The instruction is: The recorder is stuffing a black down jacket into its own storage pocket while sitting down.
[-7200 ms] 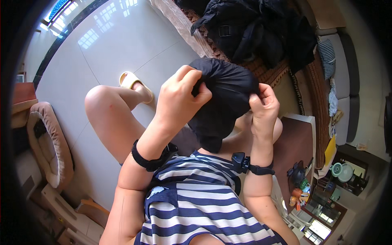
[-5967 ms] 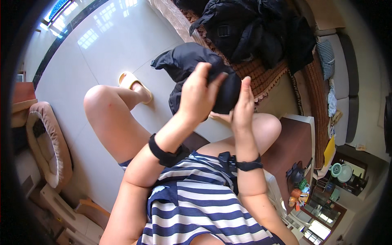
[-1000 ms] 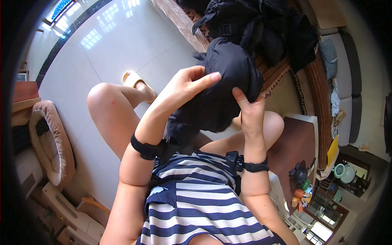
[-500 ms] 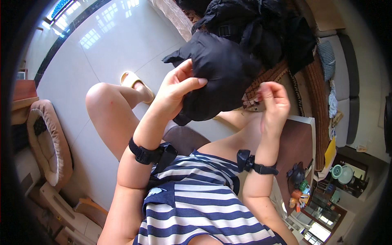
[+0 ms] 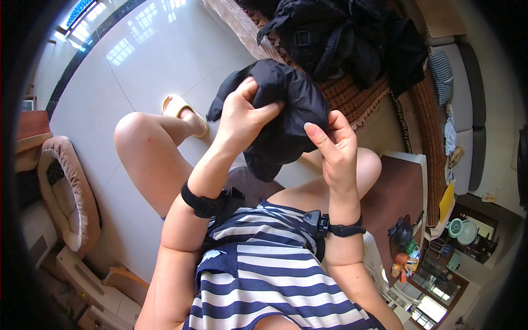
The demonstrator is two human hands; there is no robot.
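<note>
A crumpled piece of thin black cloth (image 5: pixel 291 93) hangs in front of me above my knees; its exact kind I cannot make out. My left hand (image 5: pixel 247 113) pinches it from the left, thumb on top and fingers partly sunk in the folds. At its right edge my right hand (image 5: pixel 336 146) grips it between thumb and fingers. Farther off, a pile of black fabric with a buckle and straps (image 5: pixel 330 44) lies on a brown woven mat (image 5: pixel 357 99), apart from the cloth I hold.
On the right stands a brown-topped table (image 5: pixel 393 203) with small items at its near end. A grey sofa (image 5: pixel 456 121) runs along the right. To the left, a padded pet bed (image 5: pixel 69 192) rests on the pale tiled floor (image 5: pixel 159 71). A cream slipper (image 5: pixel 179 104) is on one foot.
My right hand has moved left and taken hold of the cloth's right side. The cloth has come nearer and bunched up, away from the black pile behind it.
</note>
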